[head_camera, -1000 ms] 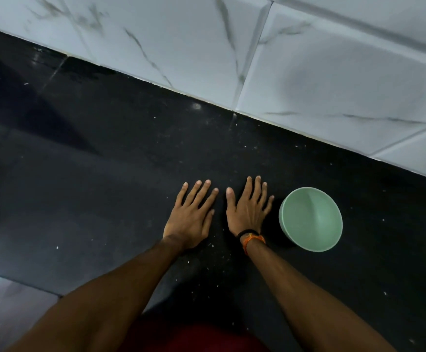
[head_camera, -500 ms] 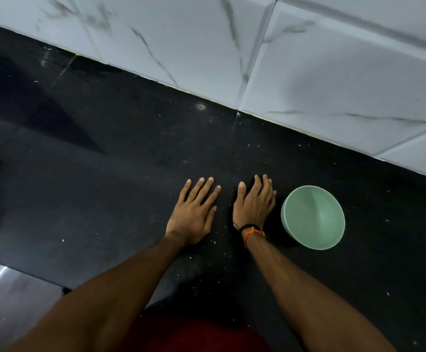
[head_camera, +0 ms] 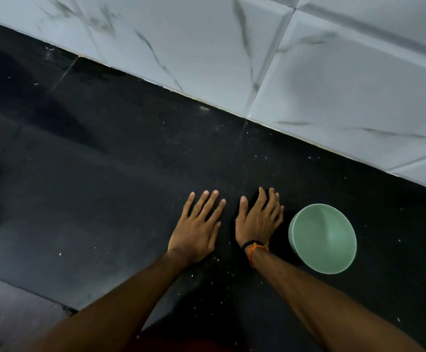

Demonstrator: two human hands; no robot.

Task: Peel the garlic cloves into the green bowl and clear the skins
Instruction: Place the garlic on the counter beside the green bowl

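Round pale-green plastic bowl point(head_camera: 322, 238): sitting on black speckled countertop point(head_camera: 105, 199), just right of right hand point(head_camera: 259, 222); interior showing empty. Left hand point(head_camera: 196, 228) lying farther off. Both hands resting flat, fingers spread, gripping nothing. Garlic cloves: none showing.

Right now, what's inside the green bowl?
The green bowl looks empty: only its smooth green inside shows, with no garlic in it. The near wall hides a little of the bottom, so something tiny there could be missed.
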